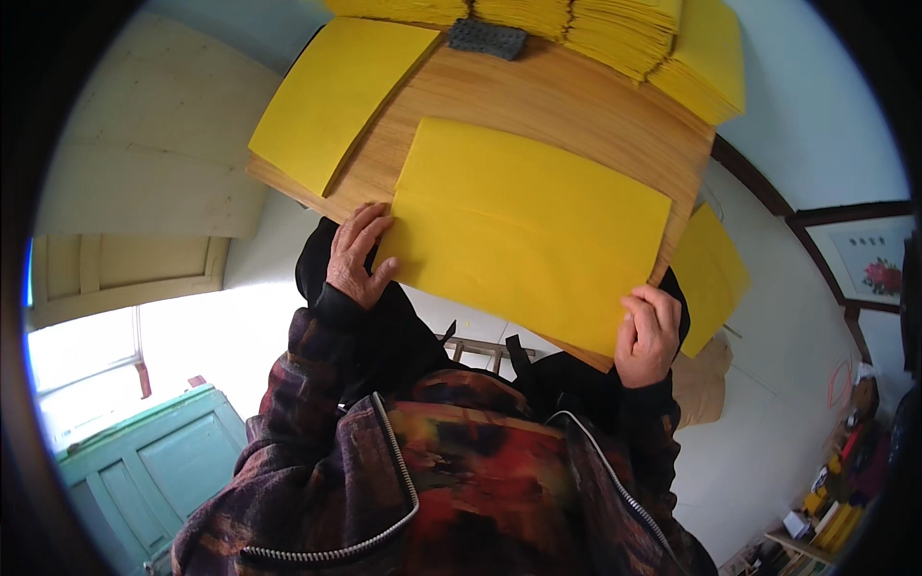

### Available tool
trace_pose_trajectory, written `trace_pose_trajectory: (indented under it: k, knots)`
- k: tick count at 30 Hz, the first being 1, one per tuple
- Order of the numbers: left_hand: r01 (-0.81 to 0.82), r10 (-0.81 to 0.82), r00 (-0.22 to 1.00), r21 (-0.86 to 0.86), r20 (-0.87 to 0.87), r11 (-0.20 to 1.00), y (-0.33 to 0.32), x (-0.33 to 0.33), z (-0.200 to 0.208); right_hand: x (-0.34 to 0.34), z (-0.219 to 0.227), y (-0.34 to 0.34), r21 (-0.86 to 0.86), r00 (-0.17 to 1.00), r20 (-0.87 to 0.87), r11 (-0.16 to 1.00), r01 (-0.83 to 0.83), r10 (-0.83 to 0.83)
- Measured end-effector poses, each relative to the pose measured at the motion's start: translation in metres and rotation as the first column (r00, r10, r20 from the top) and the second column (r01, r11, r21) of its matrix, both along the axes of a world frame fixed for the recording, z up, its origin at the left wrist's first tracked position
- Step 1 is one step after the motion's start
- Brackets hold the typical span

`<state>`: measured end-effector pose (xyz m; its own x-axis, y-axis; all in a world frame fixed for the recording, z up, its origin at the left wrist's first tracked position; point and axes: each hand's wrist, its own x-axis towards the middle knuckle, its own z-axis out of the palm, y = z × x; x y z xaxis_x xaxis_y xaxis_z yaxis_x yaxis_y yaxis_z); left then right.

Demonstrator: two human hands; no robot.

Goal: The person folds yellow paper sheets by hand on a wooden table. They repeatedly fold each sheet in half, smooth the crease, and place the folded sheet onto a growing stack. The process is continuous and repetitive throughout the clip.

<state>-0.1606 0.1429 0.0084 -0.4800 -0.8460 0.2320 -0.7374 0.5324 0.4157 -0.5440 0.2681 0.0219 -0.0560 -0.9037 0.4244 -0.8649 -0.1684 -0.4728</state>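
Note:
A large yellow paper sheet [523, 230] lies tilted on the wooden table [480, 82], its near edge reaching past the table's front. My left hand [360, 254] is at the sheet's left edge, fingertips touching it, with thumb and fingers apart. At the near right corner, my right hand [649, 336] is closed on the sheet, fingers curled over the edge and the thumb mostly hidden. Whether more sheets lie beneath this one, I cannot tell.
A flat yellow paper stack [341, 96] covers the table's left side. Along the back stand thick yellow bundles [624, 34] beside a dark grey cloth-like block [487, 38]. More yellow paper [709, 274] sits low at the right, beyond the table. A wooden stool [477, 350] shows underneath.

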Motion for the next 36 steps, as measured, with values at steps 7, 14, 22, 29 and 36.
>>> trace_pose_trajectory:
  k: [7, 14, 22, 29, 36]
  knots:
    - [0.022, -0.025, 0.999, 0.07, 0.044, 0.997, -0.022, -0.006, 0.005, 0.008, 0.001, 0.02, 0.035, 1.0, -0.019, 0.999, -0.001, 0.002]
    - [0.082, -0.073, 0.994, 0.109, -0.083, 0.991, -0.042, -0.002, -0.001, 0.013, 0.0, 0.029, 0.039, 0.999, 0.004, 0.998, 0.044, -0.044]
    - [0.071, -0.01, 0.955, 0.197, -0.298, 0.978, -0.041, 0.002, -0.01, 0.013, -0.001, 0.037, 0.019, 0.982, 0.096, 0.987, 0.159, -0.16]
    - [0.188, -0.186, 0.98, 0.039, -0.067, 0.981, -0.038, 0.008, -0.008, 0.021, 0.002, 0.034, 0.032, 0.983, 0.066, 0.985, 0.17, -0.172]
    - [0.166, -0.168, 0.983, 0.036, 0.077, 0.986, -0.026, 0.007, -0.004, 0.016, 0.007, 0.021, 0.08, 0.992, -0.066, 0.991, 0.11, -0.104]
